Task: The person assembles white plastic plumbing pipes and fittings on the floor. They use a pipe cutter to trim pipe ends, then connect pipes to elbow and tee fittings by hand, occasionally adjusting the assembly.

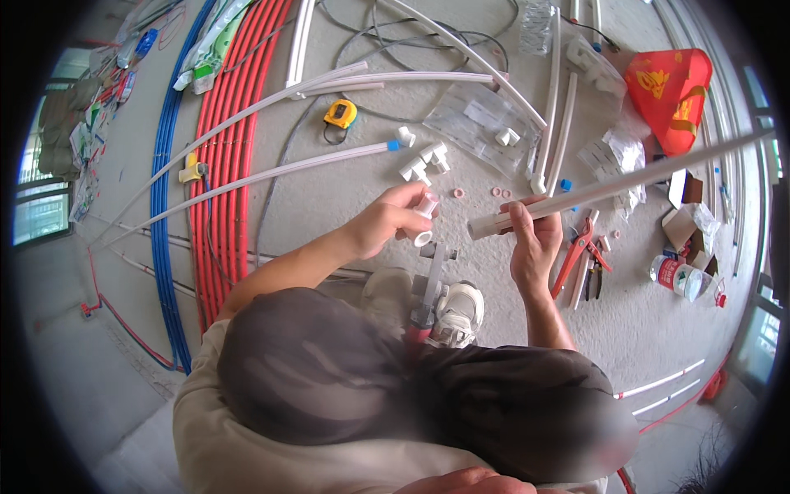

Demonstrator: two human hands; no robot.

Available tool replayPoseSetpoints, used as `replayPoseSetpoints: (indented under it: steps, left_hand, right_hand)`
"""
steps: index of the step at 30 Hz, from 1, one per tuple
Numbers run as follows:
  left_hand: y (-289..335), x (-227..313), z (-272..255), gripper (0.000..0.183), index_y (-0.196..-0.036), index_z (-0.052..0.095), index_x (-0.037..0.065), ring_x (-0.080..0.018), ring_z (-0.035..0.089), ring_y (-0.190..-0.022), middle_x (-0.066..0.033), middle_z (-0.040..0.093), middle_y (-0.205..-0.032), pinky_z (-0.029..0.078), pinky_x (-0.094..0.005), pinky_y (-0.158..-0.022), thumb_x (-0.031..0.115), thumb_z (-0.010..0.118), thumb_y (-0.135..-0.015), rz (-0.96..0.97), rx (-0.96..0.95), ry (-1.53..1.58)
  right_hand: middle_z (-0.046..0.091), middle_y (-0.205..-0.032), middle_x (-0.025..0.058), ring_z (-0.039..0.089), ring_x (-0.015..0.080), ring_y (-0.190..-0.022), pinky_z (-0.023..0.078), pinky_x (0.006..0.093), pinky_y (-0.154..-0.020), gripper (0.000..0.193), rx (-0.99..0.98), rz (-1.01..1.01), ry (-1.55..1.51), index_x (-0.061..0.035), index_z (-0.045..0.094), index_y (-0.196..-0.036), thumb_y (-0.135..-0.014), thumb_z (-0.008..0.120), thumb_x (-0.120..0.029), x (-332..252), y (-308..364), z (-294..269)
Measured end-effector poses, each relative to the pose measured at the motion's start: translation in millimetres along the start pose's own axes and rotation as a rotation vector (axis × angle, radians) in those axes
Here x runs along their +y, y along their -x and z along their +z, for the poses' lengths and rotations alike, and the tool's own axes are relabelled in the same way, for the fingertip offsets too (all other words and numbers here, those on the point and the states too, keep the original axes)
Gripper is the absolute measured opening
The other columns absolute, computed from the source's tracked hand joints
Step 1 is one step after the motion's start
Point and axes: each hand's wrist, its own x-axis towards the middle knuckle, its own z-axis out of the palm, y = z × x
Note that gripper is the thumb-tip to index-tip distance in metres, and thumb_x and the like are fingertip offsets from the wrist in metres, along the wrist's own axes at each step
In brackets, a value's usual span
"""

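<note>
Pipes (164, 132), blue, in a bundle on the floor (321, 198); red pipes (226, 132) run alongside, just right. Yellow tape measure (340, 113) farther right, above a white pipe with a blue cap (346, 156).

Left hand (383, 222) near centre: fingers pinched round a white fitting (426, 206), held up above the floor. More white fittings (434, 156) lie loose beyond it. Grey-and-red tool (426, 288) between the shoes (461, 306), below the held fitting. Pink rings (458, 193) on the floor between the hands; clear plastic bag (473, 123) past them.

Right hand (536, 243): closed round a long white pipe (650, 173), near its end. That end points toward the fitting, apart from it; the rest slants up and right.

Right of that hand: red cutter (576, 255), pliers (593, 280) just beside it. Red bag (671, 95) higher up. Far right, bottle (676, 276) on its side, near an open box (683, 224).
</note>
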Motion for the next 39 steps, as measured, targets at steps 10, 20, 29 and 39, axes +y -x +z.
replayPoseSetpoints:
  steps: [10,20,29,39]
  left_hand:
    - [-18,-12,17,0.021,-0.106,0.068,0.001,-0.0151,0.063,-0.060,-0.0080,0.071,-0.086,0.047,-0.0276,-0.050,0.020,0.071,-0.098,-0.195,0.062,0.165]
    - [-21,-18,41,0.038,-0.124,0.069,-0.002,-0.0150,0.067,-0.069,-0.0110,0.076,-0.097,0.051,-0.0289,-0.057,0.011,0.076,-0.088,-0.189,0.077,0.193]
    - [-23,-18,9,0.031,-0.112,0.075,-0.008,-0.0049,0.055,-0.062,0.0019,0.064,-0.076,0.043,-0.0233,-0.055,0.003,0.077,-0.083,0.070,0.157,0.000]
    - [-8,-10,28,0.032,-0.115,0.075,0.000,-0.0042,0.057,-0.085,0.0026,0.065,-0.089,0.046,-0.0222,-0.075,0.005,0.083,-0.084,0.177,-0.054,-0.440]
  right_hand:
    - [0.068,-0.089,0.0025,0.060,0.0077,-0.071,0.047,0.0247,-0.057,0.022,0.024,0.158,-0.031,-0.0045,0.059,-0.115,-0.107,0.065,-0.024,23,-1,-3]
    - [0.070,-0.106,0.0087,0.065,0.0146,-0.093,0.055,0.0313,-0.084,0.028,-0.055,0.029,-0.146,-0.0018,0.061,-0.117,-0.103,0.072,-0.023,35,17,0]
    - [0.074,-0.094,0.0108,0.071,0.0205,-0.091,0.056,0.0339,-0.082,0.026,-0.541,0.280,0.615,0.0030,0.073,-0.113,-0.095,0.078,-0.015,-54,20,-10]
    - [0.072,-0.108,0.0222,0.069,0.0415,-0.102,0.051,0.0487,-0.088,0.042,-0.883,0.200,0.946,-0.0031,0.056,-0.138,-0.105,0.063,-0.028,-55,0,-15]
